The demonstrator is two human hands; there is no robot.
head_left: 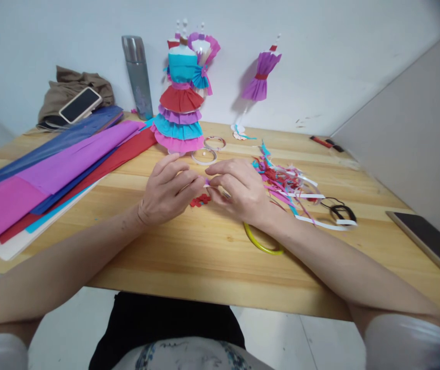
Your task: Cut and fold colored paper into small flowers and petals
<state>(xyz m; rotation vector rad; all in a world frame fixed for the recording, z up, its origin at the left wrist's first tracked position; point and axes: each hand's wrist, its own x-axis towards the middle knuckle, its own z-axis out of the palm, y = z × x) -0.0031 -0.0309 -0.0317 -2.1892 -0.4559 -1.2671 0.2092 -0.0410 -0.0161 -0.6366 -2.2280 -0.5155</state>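
My left hand (171, 186) and my right hand (239, 189) meet above the middle of the wooden table, fingers closed in a pinch. Between their fingertips shows a small purple-and-white strip (206, 183), mostly hidden by the fingers. Just below it lie small red paper pieces (200, 200). A yellow curved loop (261, 245) lies beneath my right forearm, partly covered. Behind my hands stands a doll-like dress form (182, 103) in tiered turquoise, red, purple and pink crepe paper. Two tape rolls (204, 156) lie near its base.
Crepe paper sheets (69, 169) spread along the left. A grey bottle (138, 77), phone (80, 105) and brown cloth (77, 85) stand behind. A purple-dressed form (262, 77) is at the back. Paper scraps (281, 177), a black cord (342, 213) and a tablet-like device (430, 241) lie right.
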